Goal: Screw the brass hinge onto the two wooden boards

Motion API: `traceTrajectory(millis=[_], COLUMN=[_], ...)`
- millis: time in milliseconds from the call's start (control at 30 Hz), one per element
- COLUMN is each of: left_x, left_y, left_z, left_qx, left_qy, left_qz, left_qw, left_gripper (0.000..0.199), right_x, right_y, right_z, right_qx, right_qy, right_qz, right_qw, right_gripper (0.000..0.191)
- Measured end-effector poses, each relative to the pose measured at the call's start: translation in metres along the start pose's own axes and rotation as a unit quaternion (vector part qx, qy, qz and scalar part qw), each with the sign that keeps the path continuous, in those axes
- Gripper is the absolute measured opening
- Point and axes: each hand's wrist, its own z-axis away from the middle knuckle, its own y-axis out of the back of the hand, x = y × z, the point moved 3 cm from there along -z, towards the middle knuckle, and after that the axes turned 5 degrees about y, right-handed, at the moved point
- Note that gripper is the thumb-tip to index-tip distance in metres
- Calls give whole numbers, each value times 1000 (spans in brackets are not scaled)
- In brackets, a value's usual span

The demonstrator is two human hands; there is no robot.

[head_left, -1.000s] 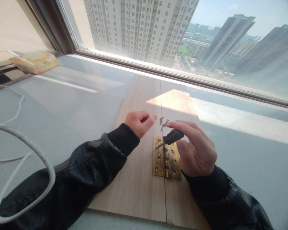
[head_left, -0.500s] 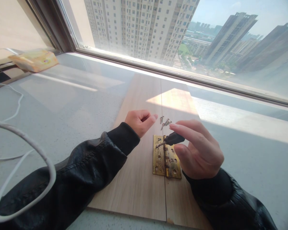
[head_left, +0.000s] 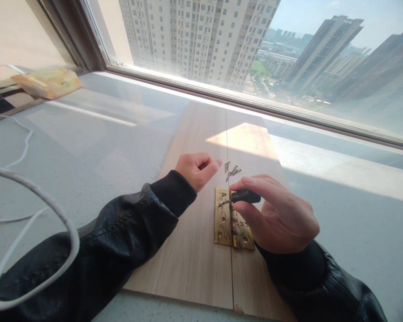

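Observation:
My right hand [head_left: 277, 212] pinches a short screwdriver [head_left: 246, 195] by its black handle, between thumb and fingers. The screwdriver lies at a low slant, its metal tip at a hole in the left leaf of a worn brass hinge [head_left: 223, 232]. That hinge lies spread open across the seam between two pale wooden boards [head_left: 195, 250]; my hand covers part of its right leaf. My left hand [head_left: 196, 170] rests curled on the left board, fingers folded in, with nothing visible in it. Several loose screws [head_left: 234, 171] lie just beyond the hinge, close to my left thumb.
The boards lie on a speckled white sill [head_left: 130, 147] below a large window [head_left: 201, 44]. White cables [head_left: 67, 228] loop at the left, one crossing in front of my left sleeve. A soft yellowish packet [head_left: 50, 83] sits in the far left corner.
My right thumb and fingers have closed on the screwdriver handle; they were spread apart around it before. My left hand, the hinge and the screws stay in place.

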Motion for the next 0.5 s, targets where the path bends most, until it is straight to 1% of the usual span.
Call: traceTrajectory(millis=[33, 67, 133, 267, 333, 400, 433, 500], left_x=[0, 0, 1, 0, 1, 1, 1, 1], left_y=[0, 0, 0, 0, 0, 0, 0, 0], left_z=[0, 0, 0, 0, 0, 0, 0, 0], left_qx=[0, 1, 1, -1, 2, 4, 4, 3], left_qy=[0, 1, 2, 2, 2, 2, 2, 0], left_qz=[0, 1, 2, 3, 2, 2, 2, 4], left_qw=[1000, 1000, 1000, 1000, 1000, 1000, 1000, 1000], left_gripper=[38, 38, 38, 38, 38, 38, 38, 38], right_x=[-3, -5, -6, -3, 1, 3, 4, 3], right_y=[0, 0, 0, 1, 1, 1, 1, 0], right_z=[-1, -2, -2, -2, 0, 1, 1, 2], right_qx=[-20, -34, -49, 10, 54, 80, 82, 65], right_qy=[25, 36, 15, -57, -74, -73, -68, -64], right_qz=[5, 10, 14, 26, 23, 26, 32, 42], right_qw=[999, 999, 999, 998, 996, 994, 994, 995], right_gripper=[46, 44, 40, 35, 32, 28, 26, 18])
